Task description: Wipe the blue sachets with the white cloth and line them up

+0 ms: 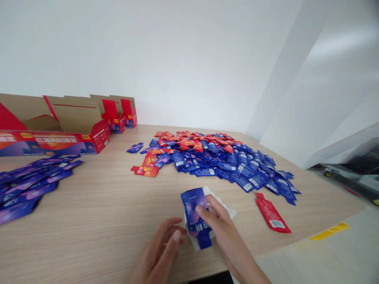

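My right hand (217,219) grips a blue-purple sachet (194,207), thumb on its printed face. Behind the sachet, in the same hand, a crumpled white tissue or cloth (226,207) sticks out on both sides. My left hand (166,246) is just left of the sachet, fingers curved and apart with nothing between them; its fingertips come close to the white edge, and I cannot tell whether they touch. To the right of my right hand lies a red sachet (272,215), its barcode facing up.
A wide heap of blue sachets (219,161) and red sachets (189,140) covers the table's far middle. Orange sachets (148,165) lie at its left. Overlapping blue sachets (32,181) lie at far left, before open red cartons (97,136). Yellow tape (330,231) marks the floor at right.
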The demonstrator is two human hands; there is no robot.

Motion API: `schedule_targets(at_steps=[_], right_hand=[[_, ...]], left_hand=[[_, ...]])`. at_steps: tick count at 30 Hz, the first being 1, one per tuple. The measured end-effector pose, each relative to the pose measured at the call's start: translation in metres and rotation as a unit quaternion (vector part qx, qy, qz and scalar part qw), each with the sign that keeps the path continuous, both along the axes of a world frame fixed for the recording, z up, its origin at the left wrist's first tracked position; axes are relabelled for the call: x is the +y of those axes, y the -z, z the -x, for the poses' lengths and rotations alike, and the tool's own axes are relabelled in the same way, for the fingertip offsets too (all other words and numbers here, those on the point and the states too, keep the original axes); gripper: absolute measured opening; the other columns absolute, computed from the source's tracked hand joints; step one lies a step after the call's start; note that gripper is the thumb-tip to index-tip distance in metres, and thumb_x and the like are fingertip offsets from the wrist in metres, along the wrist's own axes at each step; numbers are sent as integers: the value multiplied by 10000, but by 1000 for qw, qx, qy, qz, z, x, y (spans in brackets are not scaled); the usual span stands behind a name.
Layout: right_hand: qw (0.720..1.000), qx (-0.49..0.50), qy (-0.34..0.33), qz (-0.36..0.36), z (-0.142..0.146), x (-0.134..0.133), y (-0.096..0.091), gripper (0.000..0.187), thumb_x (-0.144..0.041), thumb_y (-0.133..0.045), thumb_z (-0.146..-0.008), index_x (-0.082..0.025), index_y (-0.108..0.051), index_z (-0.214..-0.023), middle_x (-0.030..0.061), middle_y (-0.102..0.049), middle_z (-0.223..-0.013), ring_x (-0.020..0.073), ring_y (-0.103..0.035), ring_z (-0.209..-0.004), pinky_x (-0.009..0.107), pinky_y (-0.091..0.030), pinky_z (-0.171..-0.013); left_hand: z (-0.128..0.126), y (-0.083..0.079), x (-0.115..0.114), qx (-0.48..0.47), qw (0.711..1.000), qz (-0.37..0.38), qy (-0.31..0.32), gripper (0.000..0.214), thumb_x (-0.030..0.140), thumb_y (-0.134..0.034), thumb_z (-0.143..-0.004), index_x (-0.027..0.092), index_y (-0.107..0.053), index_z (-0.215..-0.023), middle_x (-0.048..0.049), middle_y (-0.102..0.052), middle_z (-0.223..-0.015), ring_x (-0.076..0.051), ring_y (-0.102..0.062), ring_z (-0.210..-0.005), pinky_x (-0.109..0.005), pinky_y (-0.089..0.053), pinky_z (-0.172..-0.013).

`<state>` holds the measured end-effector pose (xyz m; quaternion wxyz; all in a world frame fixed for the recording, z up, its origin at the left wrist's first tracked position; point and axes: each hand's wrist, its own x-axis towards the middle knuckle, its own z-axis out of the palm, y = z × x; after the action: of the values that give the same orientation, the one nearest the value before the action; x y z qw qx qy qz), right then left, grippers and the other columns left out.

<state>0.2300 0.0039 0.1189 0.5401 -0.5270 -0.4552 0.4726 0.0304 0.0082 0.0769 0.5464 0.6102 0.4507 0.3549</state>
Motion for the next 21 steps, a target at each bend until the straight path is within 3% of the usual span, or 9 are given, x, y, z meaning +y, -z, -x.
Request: schedule_targets(at_steps=[2,5,8,11,14,16,19,21], right_hand=[[998,55,-20,0,31,-1,11,356,-574,-714,-866,-235,-612,-907,-29,-649,-760,181,-617,-726,274,-489,-674],[998,27,-55,0,47,-1,18,282,-522,-635,-941,-242,-624,-965,-6,-694,-855,208,-661,-843,306,-517,-767],[992,-119,-26,-38,31,-4,16,257,-459,-557,-990,-261,-656,-1120,49,-726,-1104,258,-660,-1088,401,-502,-978],[940,-327,44,-88,-1,-11,18,276,-375,-606,-944,-284,-687,-1192,81,-672,-1345,313,-568,-1298,513,-381,-1150],[903,-422,13,-78,-29,-17,28,397,-358,-681,-889,-285,-687,-1279,94,-614,-1471,342,-508,-1395,556,-346,-1187],[892,-447,-48,-48,-42,-20,32,479,-403,-714,-884,-280,-669,-1345,105,-600,-1498,349,-476,-1439,577,-309,-1210],[872,-476,-112,-17,-54,-23,27,600,-519,-748,-869,-289,-636,-1412,117,-543,-1556,362,-385,-1508,636,-135,-1253],[864,-486,-135,-3,-60,-24,19,700,-570,-783,-827,-314,-602,-1452,111,-481,-1606,365,-336,-1533,651,-47,-1254]], left_hand=[[-10,4,-2,-19,999,26,-17,638,738,-569,-841,295,-653,-1292,-73,-724,-1258,-270,-712,-1037,-412,-620,-872],[-12,11,4,-6,997,33,-65,677,750,-554,-834,245,-662,-1272,-93,-752,-1152,-279,-713,-1033,-425,-611,-887],[2,15,18,43,994,-11,-105,656,746,-524,-830,234,-672,-1212,-90,-752,-1156,-287,-689,-1123,-434,-572,-977],[23,15,33,145,978,-53,-141,546,678,-440,-865,261,-676,-1127,-80,-758,-1144,-288,-702,-1099,-443,-555,-990],[37,14,40,254,958,-77,-104,471,587,-391,-905,295,-677,-1139,-64,-766,-1115,-287,-713,-1063,-445,-564,-942],[38,16,38,316,931,-148,-107,479,531,-384,-921,277,-665,-1215,-81,-750,-1153,-295,-690,-1090,-481,-546,-975],[32,23,28,394,860,-278,-164,520,470,-385,-944,235,-604,-1354,-121,-699,-1256,-323,-648,-1117,-564,-537,-968],[28,32,22,418,831,-333,-155,528,490,-429,-959,260,-564,-1414,-111,-673,-1332,-314,-641,-1158,-533,-572,-918]])
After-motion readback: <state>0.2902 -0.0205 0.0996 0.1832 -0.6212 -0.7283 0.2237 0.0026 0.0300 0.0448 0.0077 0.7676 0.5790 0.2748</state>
